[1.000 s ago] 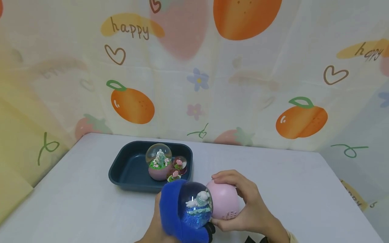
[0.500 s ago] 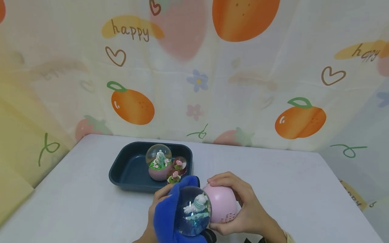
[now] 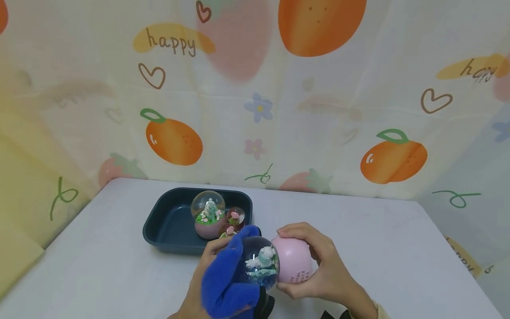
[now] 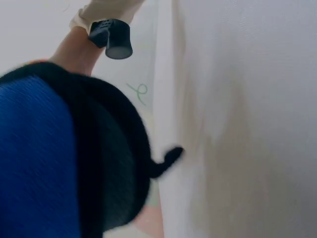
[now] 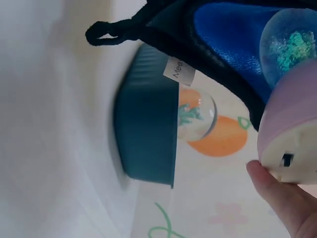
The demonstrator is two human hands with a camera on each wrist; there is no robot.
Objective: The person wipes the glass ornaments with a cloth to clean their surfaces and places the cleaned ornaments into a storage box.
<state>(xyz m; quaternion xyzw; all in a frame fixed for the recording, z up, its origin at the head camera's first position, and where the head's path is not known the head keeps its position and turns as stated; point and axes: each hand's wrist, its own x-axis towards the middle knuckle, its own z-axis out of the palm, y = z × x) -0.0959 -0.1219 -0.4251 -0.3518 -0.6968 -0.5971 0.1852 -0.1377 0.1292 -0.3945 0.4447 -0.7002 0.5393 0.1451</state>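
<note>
A snow globe (image 3: 292,261) with a pink base and a clear dome lies tipped on its side, dome to the left. My right hand (image 3: 328,268) grips its pink base between thumb and fingers. The base's pale underside with a small dark switch shows in the right wrist view. My left hand (image 3: 198,274) holds a blue cloth (image 3: 225,281) with black edging and a loop against the left side of the dome. White and mint figures over blue glitter show inside. Most left fingers are hidden behind the cloth, which fills much of the left wrist view.
On the white table (image 3: 99,257) stands a dark teal tray (image 3: 169,247) behind my left hand. In its right half are a larger snow globe (image 3: 209,212) and two small globes, one (image 3: 235,215) behind the other. A fruit-patterned curtain (image 3: 318,146) hangs behind the table.
The cloth has shifted and folded over the dome's left side, its black-edged corner hanging lower. The globe has tipped a little and risen slightly, still in the right hand's grip.
</note>
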